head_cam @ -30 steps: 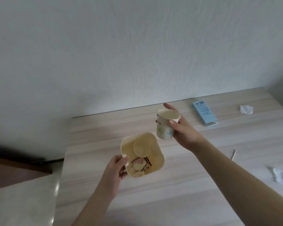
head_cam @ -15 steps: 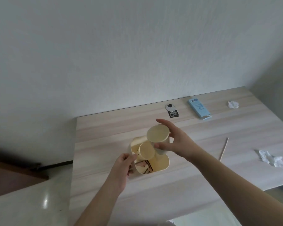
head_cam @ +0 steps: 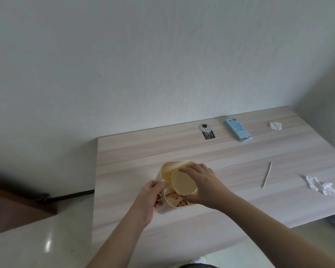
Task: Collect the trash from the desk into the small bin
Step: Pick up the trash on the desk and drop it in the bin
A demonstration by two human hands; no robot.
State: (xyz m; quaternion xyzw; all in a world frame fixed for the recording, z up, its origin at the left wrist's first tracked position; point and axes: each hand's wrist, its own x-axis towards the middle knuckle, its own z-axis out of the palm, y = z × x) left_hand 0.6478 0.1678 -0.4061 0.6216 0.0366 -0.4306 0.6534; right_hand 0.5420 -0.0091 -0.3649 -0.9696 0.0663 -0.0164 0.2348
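**Head view: cup going into the bin**

Right hand [head_cam: 205, 185] curls around a paper cup [head_cam: 184, 183] set in the small bin [head_cam: 167, 167] near the desk's [head_cam: 240, 206] left edge; left hand [head_cam: 150, 198] pinches the bin's rim. A black tag [head_cam: 209, 135] at the back edge reads "100%".

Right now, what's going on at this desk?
A person is tidying up. Their left hand grips the rim of a small cream plastic bin, while the right hand holds a pale paper cup down into it, beside another cup and scraps. Still lying on the light wooden desk: a thin wooden stick, two crumpled white tissues and a light blue cardboard box.
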